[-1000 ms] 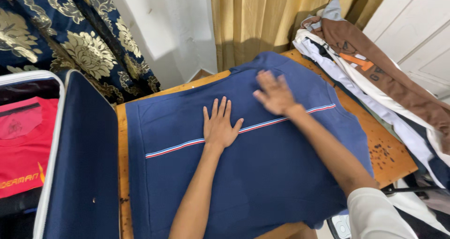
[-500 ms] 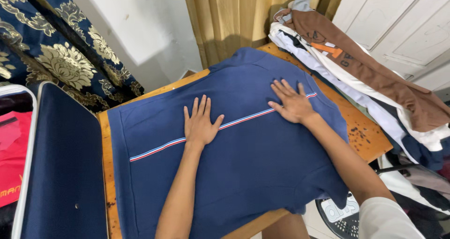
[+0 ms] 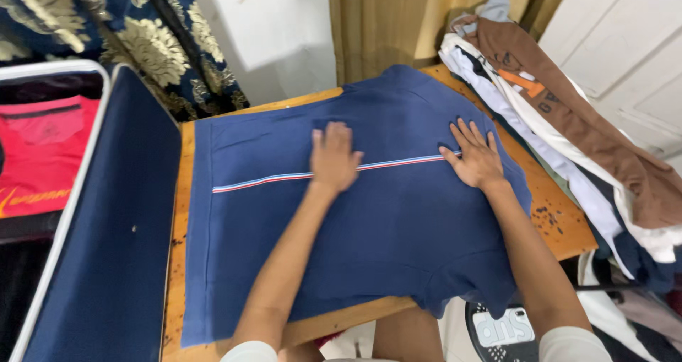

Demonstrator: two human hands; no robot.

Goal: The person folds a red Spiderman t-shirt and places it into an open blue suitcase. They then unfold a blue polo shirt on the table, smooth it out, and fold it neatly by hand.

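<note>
The navy polo shirt [image 3: 398, 220] lies spread flat on the wooden table [image 3: 561, 227], not yet folded. The left hand [image 3: 332, 159] and right hand [image 3: 477, 159] press flat on its striped chest, open, gripping nothing.

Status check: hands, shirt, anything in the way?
Left hand and right hand flat, open on blue shirt. Shirt spread over table. Clothes pile at right, clear of shirt.
</note>
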